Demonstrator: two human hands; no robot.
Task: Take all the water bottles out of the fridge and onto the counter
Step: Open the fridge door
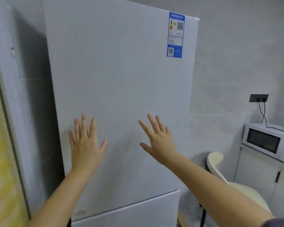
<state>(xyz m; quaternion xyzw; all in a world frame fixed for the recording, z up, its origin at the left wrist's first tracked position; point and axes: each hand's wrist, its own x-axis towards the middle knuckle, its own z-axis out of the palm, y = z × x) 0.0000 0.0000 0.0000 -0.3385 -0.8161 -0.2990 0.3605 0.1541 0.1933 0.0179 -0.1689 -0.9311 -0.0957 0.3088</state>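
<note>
A tall white fridge fills the middle of the head view, its upper door closed, with a blue energy label near the top right corner. A second, lower door sits beneath it, also closed. My left hand is raised in front of the upper door with fingers spread and straight. My right hand is held up beside it, fingers also spread. Neither hand holds anything. No water bottles are visible; the fridge's inside is hidden.
A white microwave stands on a white cabinet counter at the right. A cream chair sits between fridge and cabinet. A dark wall socket with cables hangs above the microwave. A door frame runs along the left.
</note>
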